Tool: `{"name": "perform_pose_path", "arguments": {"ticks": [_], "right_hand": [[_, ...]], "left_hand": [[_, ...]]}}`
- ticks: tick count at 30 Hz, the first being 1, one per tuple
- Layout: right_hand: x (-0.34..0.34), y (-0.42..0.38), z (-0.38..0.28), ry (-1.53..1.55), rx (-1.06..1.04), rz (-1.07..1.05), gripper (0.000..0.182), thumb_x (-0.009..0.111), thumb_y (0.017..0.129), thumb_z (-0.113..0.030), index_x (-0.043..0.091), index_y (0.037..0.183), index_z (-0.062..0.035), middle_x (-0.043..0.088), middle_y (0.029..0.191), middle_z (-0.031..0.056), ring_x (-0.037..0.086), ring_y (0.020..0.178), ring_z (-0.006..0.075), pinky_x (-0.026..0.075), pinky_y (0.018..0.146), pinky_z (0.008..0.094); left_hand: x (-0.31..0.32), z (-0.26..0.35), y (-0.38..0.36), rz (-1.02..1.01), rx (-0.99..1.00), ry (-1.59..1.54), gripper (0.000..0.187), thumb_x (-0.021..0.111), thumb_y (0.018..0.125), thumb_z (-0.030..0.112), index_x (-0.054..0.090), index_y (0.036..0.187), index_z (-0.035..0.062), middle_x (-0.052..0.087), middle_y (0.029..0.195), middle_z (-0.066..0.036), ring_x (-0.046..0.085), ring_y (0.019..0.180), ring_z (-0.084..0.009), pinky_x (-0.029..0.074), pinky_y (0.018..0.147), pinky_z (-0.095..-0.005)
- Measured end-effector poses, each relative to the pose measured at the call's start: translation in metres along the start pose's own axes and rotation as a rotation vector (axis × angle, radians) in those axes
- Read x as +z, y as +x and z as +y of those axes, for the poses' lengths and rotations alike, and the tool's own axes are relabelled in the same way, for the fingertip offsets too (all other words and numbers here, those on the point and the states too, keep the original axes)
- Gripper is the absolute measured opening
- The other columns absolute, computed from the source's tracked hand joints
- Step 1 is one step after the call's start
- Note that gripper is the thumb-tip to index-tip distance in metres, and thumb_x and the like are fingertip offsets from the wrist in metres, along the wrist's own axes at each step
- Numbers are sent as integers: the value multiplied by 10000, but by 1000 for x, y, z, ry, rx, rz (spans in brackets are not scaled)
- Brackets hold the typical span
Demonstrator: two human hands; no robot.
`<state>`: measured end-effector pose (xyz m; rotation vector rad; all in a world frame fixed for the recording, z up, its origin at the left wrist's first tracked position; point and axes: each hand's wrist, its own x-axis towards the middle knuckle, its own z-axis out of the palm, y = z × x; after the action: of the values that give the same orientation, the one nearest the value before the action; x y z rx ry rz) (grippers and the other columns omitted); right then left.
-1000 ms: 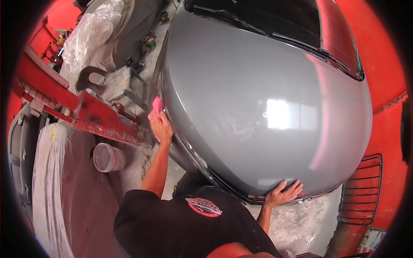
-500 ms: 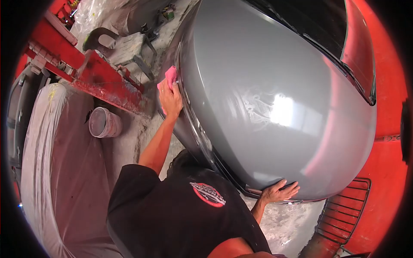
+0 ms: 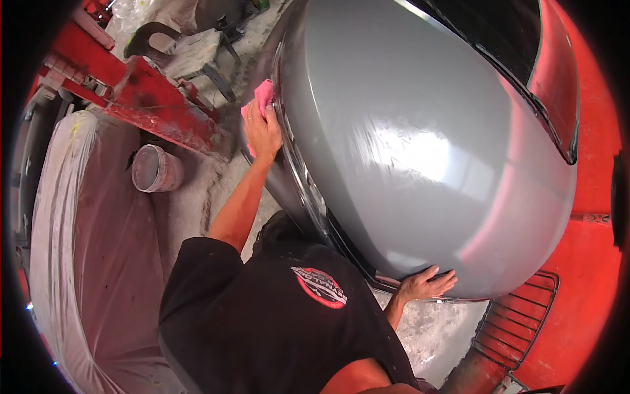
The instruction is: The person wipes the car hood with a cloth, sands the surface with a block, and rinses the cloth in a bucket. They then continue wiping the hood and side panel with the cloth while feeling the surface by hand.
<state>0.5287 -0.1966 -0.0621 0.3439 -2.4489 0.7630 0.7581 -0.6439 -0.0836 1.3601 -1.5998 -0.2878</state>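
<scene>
While we lean over the grey hood (image 3: 420, 131):
left hand (image 3: 262, 134): clamped on pink cloth (image 3: 262, 95), at hood's side edge
right hand (image 3: 425, 286): fingers spread flat on hood's front edge
bucket (image 3: 155, 169): on floor, well apart

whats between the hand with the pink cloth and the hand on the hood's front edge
In the head view, only bare grey hood edge lies between the left hand with pink cloth and right hand.
</scene>
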Motion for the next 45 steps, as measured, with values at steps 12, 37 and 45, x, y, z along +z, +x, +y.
{"name": "perform_pose_path", "arguments": {"ticks": [12,37,45], "right_hand": [[-4,1,-8,20,77,-51,655,464,1001,-434,415,1448,42,308,1517,347,268,1418,505,191,1146,623],[-2,-3,-8,38,101,0,625,509,994,-374,403,1468,19,280,1557,295,235,1449,462,166,1156,593],[-8,-2,-16,46,151,-56,633,526,965,-337,395,1475,14,280,1567,270,202,1466,453,98,1167,615]], "left_hand": [[-4,12,0,0,-35,-32,413,529,967,261,565,1295,13,608,1263,-180,537,1196,-374,402,1030,-447],[-5,8,-1,-25,37,-67,366,502,964,182,574,1285,22,611,1228,-181,527,1168,-372,389,1017,-435],[-3,11,-3,-10,25,-95,360,487,1005,213,566,1289,6,606,1216,-190,531,1157,-375,394,1000,-439]]}}
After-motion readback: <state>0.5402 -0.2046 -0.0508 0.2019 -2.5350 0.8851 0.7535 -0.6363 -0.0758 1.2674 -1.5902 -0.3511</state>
